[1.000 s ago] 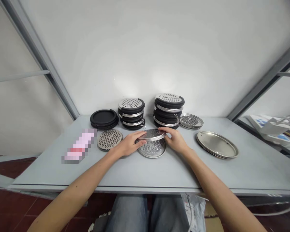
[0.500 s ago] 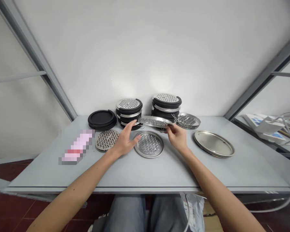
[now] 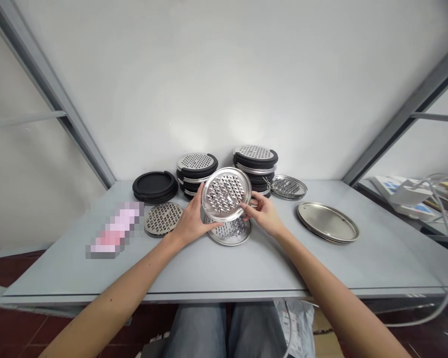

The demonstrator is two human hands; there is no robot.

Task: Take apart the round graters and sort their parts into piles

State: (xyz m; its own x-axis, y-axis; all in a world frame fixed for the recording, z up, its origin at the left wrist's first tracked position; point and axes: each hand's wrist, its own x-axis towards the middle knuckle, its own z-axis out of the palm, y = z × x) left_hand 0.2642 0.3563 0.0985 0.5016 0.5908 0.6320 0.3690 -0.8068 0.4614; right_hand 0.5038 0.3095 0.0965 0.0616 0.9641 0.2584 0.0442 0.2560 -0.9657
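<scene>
Between my hands a round metal grater (image 3: 226, 193) is tilted up, its raised teeth facing me. My right hand (image 3: 266, 214) pinches its right rim, thumb in front. Around its left edge is my left hand (image 3: 191, 219), fingers up along the rim and thumb stretched out below. A second round grater (image 3: 229, 239) lies flat on the table just under the held one, partly covered by it. Left of my left hand are toothed grating discs (image 3: 162, 220) in a low pile.
At the back stand two stacks of black rings with perforated discs, the left stack (image 3: 196, 161) and right stack (image 3: 256, 152). Black round trays (image 3: 155, 185) are piled at left. More graters (image 3: 289, 186) and plain metal lids (image 3: 328, 221) lie right. A pixelated pink patch (image 3: 119, 223) is at left.
The held grater has been turned from nearly flat to facing me and moved left and nearer. My left hand, apart before, now meets its left rim.
</scene>
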